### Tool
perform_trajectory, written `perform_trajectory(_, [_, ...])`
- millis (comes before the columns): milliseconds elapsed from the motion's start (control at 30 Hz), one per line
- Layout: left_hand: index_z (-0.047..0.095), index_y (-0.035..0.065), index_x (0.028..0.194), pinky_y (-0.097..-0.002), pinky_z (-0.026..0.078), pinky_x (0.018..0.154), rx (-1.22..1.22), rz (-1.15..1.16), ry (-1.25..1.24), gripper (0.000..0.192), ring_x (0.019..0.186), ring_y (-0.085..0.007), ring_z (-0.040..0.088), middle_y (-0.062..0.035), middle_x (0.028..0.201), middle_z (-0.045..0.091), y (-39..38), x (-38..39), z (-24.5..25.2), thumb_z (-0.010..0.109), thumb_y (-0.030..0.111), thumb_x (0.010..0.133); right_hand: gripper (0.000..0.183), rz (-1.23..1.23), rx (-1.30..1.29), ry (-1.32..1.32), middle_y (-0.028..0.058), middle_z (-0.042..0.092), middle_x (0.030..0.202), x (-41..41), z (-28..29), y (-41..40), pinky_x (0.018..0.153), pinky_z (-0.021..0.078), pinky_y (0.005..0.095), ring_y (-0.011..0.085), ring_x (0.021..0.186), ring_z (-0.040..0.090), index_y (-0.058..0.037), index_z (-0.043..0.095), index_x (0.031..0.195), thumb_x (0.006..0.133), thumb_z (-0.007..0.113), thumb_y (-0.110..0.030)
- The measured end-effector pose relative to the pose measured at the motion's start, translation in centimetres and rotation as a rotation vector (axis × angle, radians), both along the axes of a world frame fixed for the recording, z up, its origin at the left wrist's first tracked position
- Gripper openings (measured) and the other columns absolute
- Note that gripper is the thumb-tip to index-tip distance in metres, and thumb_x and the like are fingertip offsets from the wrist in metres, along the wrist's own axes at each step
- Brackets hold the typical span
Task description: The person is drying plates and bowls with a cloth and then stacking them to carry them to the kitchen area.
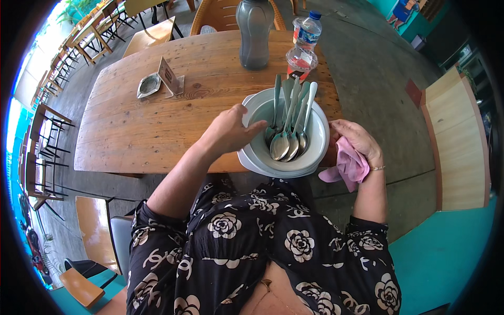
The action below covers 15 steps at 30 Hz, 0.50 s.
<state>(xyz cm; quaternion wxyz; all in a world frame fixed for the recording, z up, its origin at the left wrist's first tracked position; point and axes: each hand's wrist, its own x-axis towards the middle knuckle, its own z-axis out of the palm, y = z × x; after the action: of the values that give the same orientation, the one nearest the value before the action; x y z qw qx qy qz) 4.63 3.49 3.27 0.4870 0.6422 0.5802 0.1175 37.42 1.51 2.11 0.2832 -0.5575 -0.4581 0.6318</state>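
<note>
A stack of white bowls stands at the near right edge of the wooden table. Several metal spoons lean in the top bowl, bowls down and handles pointing away from me. My left hand is over the stack's left rim, thumb and fingers apart, holding nothing; whether it touches the rim I cannot tell. Against the right side of the stack is my right hand, with a pink cloth held in its palm and hanging below it. Its fingertips are partly hidden.
Behind the stack stand a lidded plastic cup, a water bottle with a blue cap, another cup and a tall grey bottle. An ashtray and a small sign stand are farther left. A wicker-like chair stands beyond the table.
</note>
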Motion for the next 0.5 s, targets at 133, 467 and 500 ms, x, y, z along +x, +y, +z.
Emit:
perform_trajectory(133, [0.057, -0.0029, 0.102, -0.0323, 0.05, 0.066, 0.855, 0.186, 0.156, 0.035, 0.076, -0.0192, 0.064, -0.0128, 0.08, 0.062, -3.5, -0.8, 0.9, 0.061, 0.029, 0.087, 0.036, 0.045, 0.035, -0.093, 0.0022, 0.059, 0.081, -0.4, 1.2, -1.2, 0.064, 0.0471, 0.0216, 0.0076, 0.07, 0.055, 0.0, 0.056, 0.111, 0.092, 0.056, -0.031])
perform_trajectory(467, [0.061, -0.0123, 0.099, -0.041, 0.048, 0.07, 0.31, -0.803, -1.643, 0.053, 0.074, -0.0284, 0.057, -0.0215, 0.08, 0.061, -14.3, 2.3, 10.1, 0.042, 0.037, 0.096, 0.046, -0.011, 0.146, -0.095, 0.0056, 0.058, 0.084, -1.4, 2.2, -4.1, 0.062, 0.0449, 0.0203, 0.0083, 0.07, 0.055, 0.0033, 0.048, 0.121, 0.092, 0.056, -0.031])
perform_trajectory(500, [0.061, -0.0123, 0.099, -0.041, 0.048, 0.07, 0.316, -0.789, -1.634, 0.053, 0.074, -0.0284, 0.057, -0.0215, 0.08, 0.061, -14.7, 3.4, 9.8, 0.042, 0.037, 0.096, 0.046, -0.032, 0.138, -0.094, 0.0058, 0.058, 0.083, -1.3, 2.4, -4.3, 0.061, 0.0444, 0.0199, 0.008, 0.069, 0.054, 0.0031, 0.048, 0.122, 0.092, 0.056, -0.031])
